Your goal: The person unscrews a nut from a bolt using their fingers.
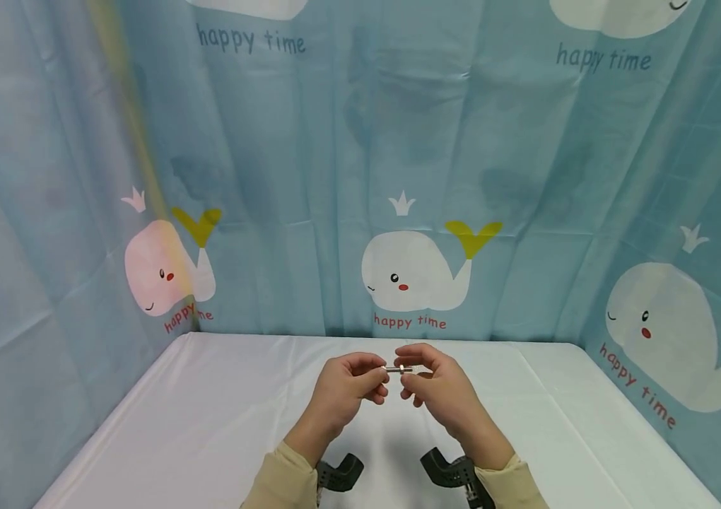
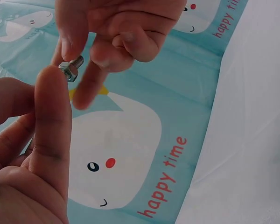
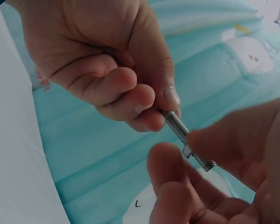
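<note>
Threaded bolt (image 3: 176, 125) held above the desk (image 1: 208, 424), long axis left-right, free end pointing right; left hand (image 1: 344, 385) pinches and hides its left end, right hand (image 1: 443, 385) narrow about the nut (image 3: 186, 151), grip indeterminable; whale-print curtain (image 1: 335, 141) beyond.

I see the bolt (image 3: 177, 124) reaching from the left hand (image 1: 344, 382) across to the right hand (image 1: 442, 385), the nut (image 1: 401, 369) sitting on its shaft by the right fingertips. Both hands are over the bench (image 1: 208, 424); the curtain (image 1: 303, 162) stands behind it and along its left and right sides.
</note>
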### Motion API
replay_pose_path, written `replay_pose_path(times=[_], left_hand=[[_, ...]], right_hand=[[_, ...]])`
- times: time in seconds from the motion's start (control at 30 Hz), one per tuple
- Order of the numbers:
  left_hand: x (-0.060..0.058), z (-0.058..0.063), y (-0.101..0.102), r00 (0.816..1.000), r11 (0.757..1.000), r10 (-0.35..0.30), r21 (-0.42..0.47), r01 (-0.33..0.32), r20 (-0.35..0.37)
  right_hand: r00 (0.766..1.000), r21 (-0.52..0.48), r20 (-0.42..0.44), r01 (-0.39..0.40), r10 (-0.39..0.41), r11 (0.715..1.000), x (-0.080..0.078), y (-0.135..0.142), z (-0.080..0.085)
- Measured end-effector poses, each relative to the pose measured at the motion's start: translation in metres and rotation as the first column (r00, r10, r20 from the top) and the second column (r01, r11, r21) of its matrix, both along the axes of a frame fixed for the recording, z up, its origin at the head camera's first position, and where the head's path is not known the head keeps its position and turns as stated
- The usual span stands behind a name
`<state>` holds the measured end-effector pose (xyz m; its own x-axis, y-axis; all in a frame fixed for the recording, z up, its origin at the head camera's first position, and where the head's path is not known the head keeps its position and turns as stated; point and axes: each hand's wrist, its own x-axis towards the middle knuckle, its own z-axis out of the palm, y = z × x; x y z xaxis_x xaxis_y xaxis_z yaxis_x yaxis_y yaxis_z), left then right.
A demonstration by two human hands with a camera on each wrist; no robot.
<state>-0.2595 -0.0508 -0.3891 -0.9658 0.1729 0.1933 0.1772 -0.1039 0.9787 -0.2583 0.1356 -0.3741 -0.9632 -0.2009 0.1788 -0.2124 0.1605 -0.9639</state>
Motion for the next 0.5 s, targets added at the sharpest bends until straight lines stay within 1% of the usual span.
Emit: replay_pose_path(times=[0.23,0.5], left_hand=[[0.0001,0.0001,0.0007,1.000,1.000,-0.004,0.008,0.004,0.002],[-0.0015,-0.0008,-0.0010,1.000,1.000,0.005,0.008,-0.005,0.004]], right_hand=[[0.999,-0.004,0.052,0.001,-0.001,1.000,0.0002,0.0003,-0.0012],[1.000,-0.006,0.015,-0.011,0.011,1.000,-0.0004,0.0002,-0.0001]])
